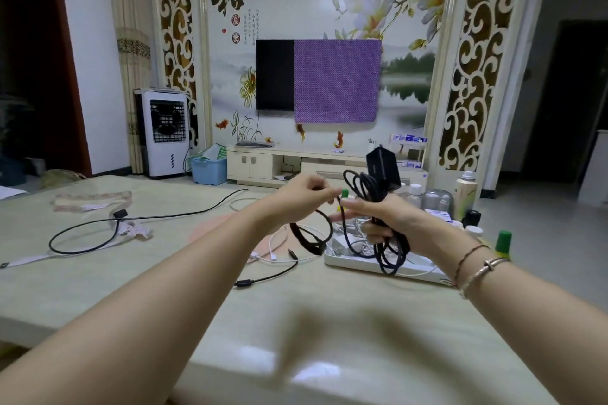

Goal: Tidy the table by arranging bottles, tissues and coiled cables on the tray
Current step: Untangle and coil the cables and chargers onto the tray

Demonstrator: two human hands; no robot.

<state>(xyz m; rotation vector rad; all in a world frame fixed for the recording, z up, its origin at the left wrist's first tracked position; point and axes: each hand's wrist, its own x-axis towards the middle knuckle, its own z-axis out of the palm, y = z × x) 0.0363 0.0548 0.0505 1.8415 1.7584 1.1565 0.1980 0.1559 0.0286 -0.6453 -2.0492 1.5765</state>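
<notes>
We find the right hand [383,220] gripping the coiled black cable [371,187] above the white tray [378,265], while the left hand [304,196] pinches its loose end. We advise even loops and steady tension. The tray's contents are largely obscured.

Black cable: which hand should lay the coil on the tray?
Probably the right hand: it grips the coiled black cable just above the white tray. The left hand only pinches the loose end.
</notes>
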